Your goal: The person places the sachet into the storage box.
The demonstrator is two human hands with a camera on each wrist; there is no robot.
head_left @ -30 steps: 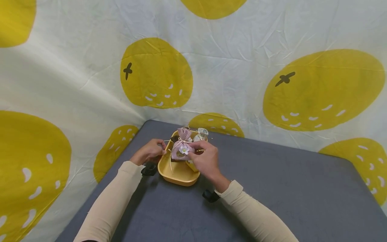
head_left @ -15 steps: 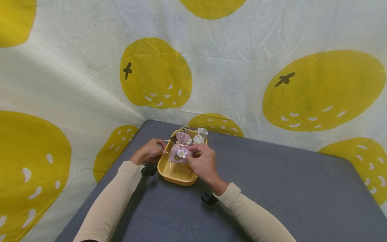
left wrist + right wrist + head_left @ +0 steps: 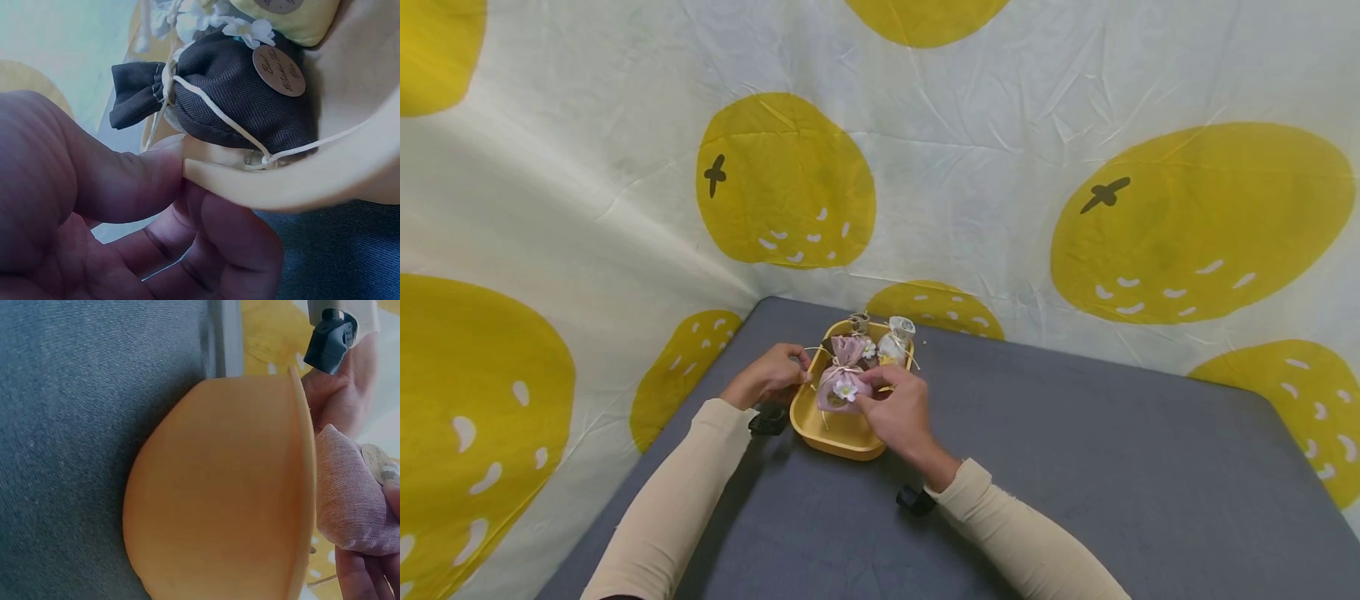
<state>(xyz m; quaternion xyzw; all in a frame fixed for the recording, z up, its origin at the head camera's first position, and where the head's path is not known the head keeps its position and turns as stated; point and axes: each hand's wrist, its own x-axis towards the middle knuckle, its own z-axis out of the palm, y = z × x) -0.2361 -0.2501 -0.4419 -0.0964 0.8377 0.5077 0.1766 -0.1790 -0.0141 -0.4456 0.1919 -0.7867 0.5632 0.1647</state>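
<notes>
In the head view a yellow tray (image 3: 837, 440) stands on the table with several small drawstring pouches in it. My left hand (image 3: 771, 375) pinches the tray's left rim between thumb and fingers. Just inside that rim, in the left wrist view, lies a black pouch (image 3: 250, 106) with a round tag, white flowers and a pale cord. A pink pouch (image 3: 828, 387), tied at the neck and bearing a white flower, is pinched by my right hand (image 3: 901, 412). The right wrist view shows this pouch above rim level, its lower end towards the tray wall.
A whitish pouch (image 3: 898, 335) stands at the tray's far right, and a brownish one (image 3: 859, 322) at its far end. Part of a yellow pouch (image 3: 306, 22) shows beside the black one. Fabric with yellow fruit prints (image 3: 962, 200) hangs behind the grey table (image 3: 1075, 467).
My right hand has moved slightly left and towards me with the pink pouch, uncovering more of the pouches behind. The left hand has stayed at the rim.
</notes>
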